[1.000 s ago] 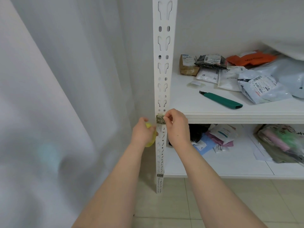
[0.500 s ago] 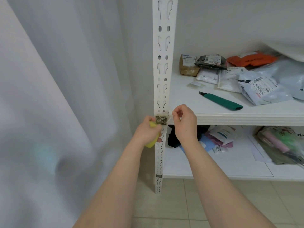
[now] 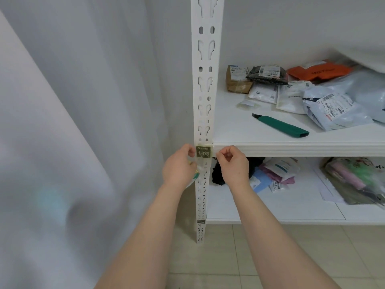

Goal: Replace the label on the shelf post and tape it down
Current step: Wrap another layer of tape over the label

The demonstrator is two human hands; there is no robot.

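Label (image 3: 203, 152) sits on the post (image 3: 205, 84). Left of the post, the left hand (image 3: 178, 166) grips a roll (image 3: 194, 177). Right of it, the right hand (image 3: 233, 164) pinches tape (image 3: 200, 167).

Olive label (image 3: 203, 151), white slotted post (image 3: 205, 80)

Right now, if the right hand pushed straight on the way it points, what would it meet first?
Most likely the front edge of the upper shelf, right of the label on the post; the right hand is level with it. Depth is unclear.
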